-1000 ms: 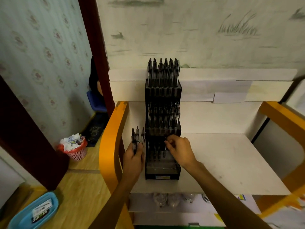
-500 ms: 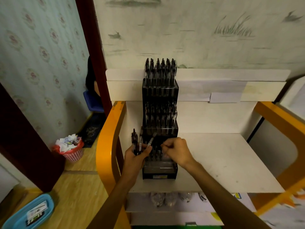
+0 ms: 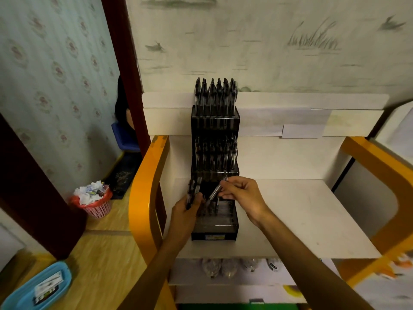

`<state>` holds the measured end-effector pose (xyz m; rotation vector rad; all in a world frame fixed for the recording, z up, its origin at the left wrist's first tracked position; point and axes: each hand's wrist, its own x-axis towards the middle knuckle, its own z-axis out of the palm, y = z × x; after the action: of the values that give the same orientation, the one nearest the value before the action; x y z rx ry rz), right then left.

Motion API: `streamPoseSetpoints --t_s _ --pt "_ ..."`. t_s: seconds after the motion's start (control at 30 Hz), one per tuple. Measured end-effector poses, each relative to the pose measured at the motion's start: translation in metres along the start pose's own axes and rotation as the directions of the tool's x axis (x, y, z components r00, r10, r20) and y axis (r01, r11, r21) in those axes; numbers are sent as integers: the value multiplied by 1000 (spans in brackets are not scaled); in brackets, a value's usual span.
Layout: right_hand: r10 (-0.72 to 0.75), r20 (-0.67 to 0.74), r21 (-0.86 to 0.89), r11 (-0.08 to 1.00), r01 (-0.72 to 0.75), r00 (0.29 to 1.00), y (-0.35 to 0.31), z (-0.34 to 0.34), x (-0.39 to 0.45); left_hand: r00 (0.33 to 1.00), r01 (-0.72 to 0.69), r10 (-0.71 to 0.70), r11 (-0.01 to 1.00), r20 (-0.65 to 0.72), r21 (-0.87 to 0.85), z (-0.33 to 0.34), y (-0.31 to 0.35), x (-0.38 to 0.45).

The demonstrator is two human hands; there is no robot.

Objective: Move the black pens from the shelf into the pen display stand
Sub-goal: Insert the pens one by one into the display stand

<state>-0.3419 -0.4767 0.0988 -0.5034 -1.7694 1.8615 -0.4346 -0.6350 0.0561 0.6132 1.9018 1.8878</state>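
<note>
Right hand's fingers point(image 3: 225, 194) pinch one slim black pen with a clear barrel point(image 3: 215, 190), held tilted, its lower tip pointing down toward the bottom tier of the tall black three-tier plastic pen display stand point(image 3: 215, 162). Right hand point(image 3: 242, 195) hovers over that tier, pen not seated yet. Left hand point(image 3: 186, 209) has its fingers curled round a small bundle of black pens point(image 3: 194, 189), upright, pressed close against the stand's left edge. The top and middle tiers look full of pens standing upright; the bottom tier has a few pens at left, and its front rows look open. The stand sits on the white shelf board point(image 3: 290, 209) between curved orange wooden side rails point(image 3: 146, 186).

Risks, judged from here:
- The pen goes in at a slant, so its tip could catch a slot edge or a neighbouring pen and skid instead of dropping in.
- The left bundle is loosely fanned; a relaxed grip could let one slide down to the shelf or off the left edge onto the wood floor point(image 3: 107, 253).
- Both hands crowd the stand's front; a nudge could shove or tip the tall stand and rattle the upper rows.
- The slots are dark, so hard to tell which are free.
</note>
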Motion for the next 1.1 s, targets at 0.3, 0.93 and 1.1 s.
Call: streamPoseSetpoints --t_s 0.3,0.93,1.1 --pt "-279 -135 -549 820 163 951 5 -23 12 996 -28 24 999 -86 -40 -12 -1 1" --pt "-182 -8 -800 590 103 983 39 -11 7 1000 2 -2 996 -2 -89 -10 -3 7" --pt "-143 -44 -836 547 42 989 40 -9 9 999 -5 9 995 38 -97 -7 -3 6"
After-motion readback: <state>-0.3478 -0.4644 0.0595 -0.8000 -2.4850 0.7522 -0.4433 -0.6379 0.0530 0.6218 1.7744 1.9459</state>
